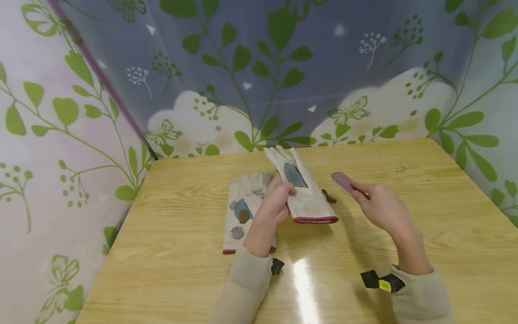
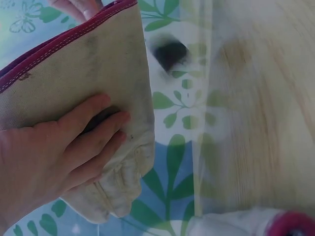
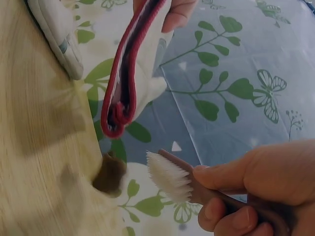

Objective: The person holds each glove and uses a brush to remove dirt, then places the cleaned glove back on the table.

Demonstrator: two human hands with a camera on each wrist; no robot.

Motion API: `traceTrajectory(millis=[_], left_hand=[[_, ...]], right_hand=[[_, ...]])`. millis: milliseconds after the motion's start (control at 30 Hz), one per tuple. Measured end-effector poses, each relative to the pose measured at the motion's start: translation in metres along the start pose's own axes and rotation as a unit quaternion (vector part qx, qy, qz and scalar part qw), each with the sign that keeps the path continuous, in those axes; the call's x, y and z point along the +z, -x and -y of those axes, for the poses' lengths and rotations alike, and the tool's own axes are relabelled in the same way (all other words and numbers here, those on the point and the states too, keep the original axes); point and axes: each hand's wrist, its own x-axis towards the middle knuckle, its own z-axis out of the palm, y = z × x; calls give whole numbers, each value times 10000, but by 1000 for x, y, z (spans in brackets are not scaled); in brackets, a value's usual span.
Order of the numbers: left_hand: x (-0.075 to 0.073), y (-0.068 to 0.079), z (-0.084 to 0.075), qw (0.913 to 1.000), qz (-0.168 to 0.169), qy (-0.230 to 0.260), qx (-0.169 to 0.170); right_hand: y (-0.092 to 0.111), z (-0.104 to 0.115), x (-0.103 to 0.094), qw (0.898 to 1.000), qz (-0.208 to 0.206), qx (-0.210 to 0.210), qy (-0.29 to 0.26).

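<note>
My left hand point(image 1: 277, 198) grips a cream work glove point(image 1: 309, 200) with a blue-grey patch and dark red cuff trim, raised above the table. In the left wrist view, its fingers point(image 2: 96, 140) lie across the glove's fabric. My right hand point(image 1: 384, 209) holds a brush point(image 1: 343, 181) by its mauve handle, apart from the glove. White bristles point(image 3: 168, 177) show in the right wrist view. A second glove point(image 1: 230, 236) lies left of the raised one, partly hidden by my left arm; grey and brown bits sit on it. A small dark brown clump point(image 3: 110, 174) is near the raised cuff.
The wood-grain table point(image 1: 170, 252) meets a leaf-patterned curtain point(image 1: 243, 112) at the back. More patterned sheet hangs on both sides, and a purple pole point(image 1: 103, 76) slants along the left corner. Black straps point(image 1: 382, 282) are on my wrists.
</note>
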Motion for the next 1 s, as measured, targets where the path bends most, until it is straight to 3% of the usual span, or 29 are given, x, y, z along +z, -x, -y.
traceTrajectory(millis=[200, 367, 600, 700, 867, 933, 1000], left_hand=[[-6, -2, -2, 9999, -163, 44, 2], [-9, 0, -6, 9997, -238, -21, 18], [-10, 10, -15, 9993, 52, -332, 139], [-9, 15, -18, 9982, 235, -498, 235], [-8, 24, -23, 9943, 505, -848, 396], [-7, 28, -25, 9916, 640, -1002, 508], [-4, 31, -25, 9883, 739, -1174, 638]], right_hand=[[1, -8, -4, 9997, -179, 35, -191], [2, -8, -4, 9969, -627, -35, -474], [-2, 7, 1, 9798, -1400, -100, -1428], [-3, 18, 7, 9590, -1666, -32, -2292], [-5, 37, 18, 9076, -1517, 148, -3911], [-5, 43, 21, 8819, -1151, 195, -4567], [-5, 48, 24, 8469, -770, 102, -5260]])
